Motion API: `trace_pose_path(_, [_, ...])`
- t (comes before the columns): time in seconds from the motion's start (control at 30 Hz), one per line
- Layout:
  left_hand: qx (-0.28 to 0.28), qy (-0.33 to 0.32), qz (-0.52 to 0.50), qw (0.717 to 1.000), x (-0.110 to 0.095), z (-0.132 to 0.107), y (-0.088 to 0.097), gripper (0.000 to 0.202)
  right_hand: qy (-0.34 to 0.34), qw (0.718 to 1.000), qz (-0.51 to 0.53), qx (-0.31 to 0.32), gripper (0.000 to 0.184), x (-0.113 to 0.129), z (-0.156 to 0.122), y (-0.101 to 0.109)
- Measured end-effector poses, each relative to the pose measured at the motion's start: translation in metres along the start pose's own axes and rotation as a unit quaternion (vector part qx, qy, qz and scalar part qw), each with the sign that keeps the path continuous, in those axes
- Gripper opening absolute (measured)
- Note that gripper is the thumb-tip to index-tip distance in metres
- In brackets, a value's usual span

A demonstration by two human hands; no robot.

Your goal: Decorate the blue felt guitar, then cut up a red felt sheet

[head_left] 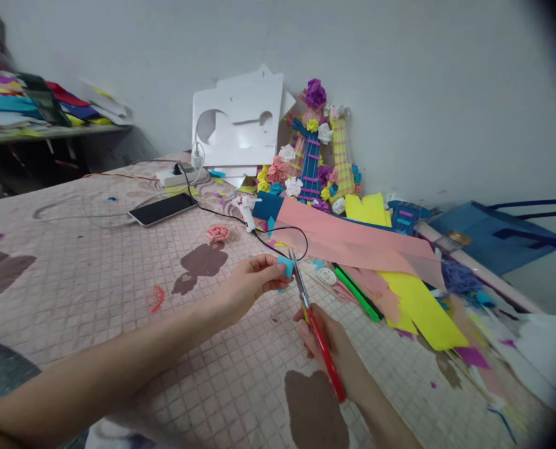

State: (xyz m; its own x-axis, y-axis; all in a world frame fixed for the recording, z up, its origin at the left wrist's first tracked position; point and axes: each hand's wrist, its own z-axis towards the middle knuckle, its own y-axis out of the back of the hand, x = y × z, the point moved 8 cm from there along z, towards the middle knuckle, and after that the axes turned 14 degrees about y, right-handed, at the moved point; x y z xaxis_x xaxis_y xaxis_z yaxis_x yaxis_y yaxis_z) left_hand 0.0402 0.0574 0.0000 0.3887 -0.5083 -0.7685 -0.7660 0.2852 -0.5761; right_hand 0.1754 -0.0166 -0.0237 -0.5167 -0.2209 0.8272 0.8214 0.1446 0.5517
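Observation:
Between the thumb and fingers of my left hand (259, 274) is a small piece of light blue paper (286, 265). My right hand (327, 337) grips red-handled scissors (323, 352), their metal blades pointing away from me and slightly parted at the tips. The blades lie right beside the paper's right edge; whether they touch it I cannot tell. Beyond my left hand, a pink paper flower (218, 232) rests on the tablecloth. A white glue gun (246, 212) with a black cord lies past the hands, near long pink paper (353, 240).
A green cutter knife (358, 293) and yellow paper (425, 308) lie to the right. A phone (162, 209) and power strip (182, 176) sit at the back left. Flower-decorated paper guitars (311, 159) and white cut-out board (238, 118) lean on the wall.

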Motion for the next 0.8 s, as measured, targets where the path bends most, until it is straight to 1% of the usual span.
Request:
trace_pose_path(0.17, [-0.018,0.007,-0.01,1.0,0.001,-0.002,0.0,0.022,-0.003,1.0,-0.011,0.009,0.026,0.003,-0.001,-0.001])
trace_pose_path(0.4, [-0.017,0.015,-0.021,1.0,0.003,-0.002,-0.001,0.023,0.006,1.0,-0.02,0.02,0.027,0.013,0.0,0.001])
trace_pose_path(0.57, [-0.017,0.014,-0.022,1.0,0.003,-0.003,-0.001,0.022,0.005,1.0,-0.014,0.017,0.025,0.013,0.0,0.003])
trace_pose_path(0.8, [-0.015,0.009,-0.028,0.999,0.003,-0.003,0.0,0.02,-0.003,0.999,-0.03,0.014,0.028,0.01,-0.001,0.003])
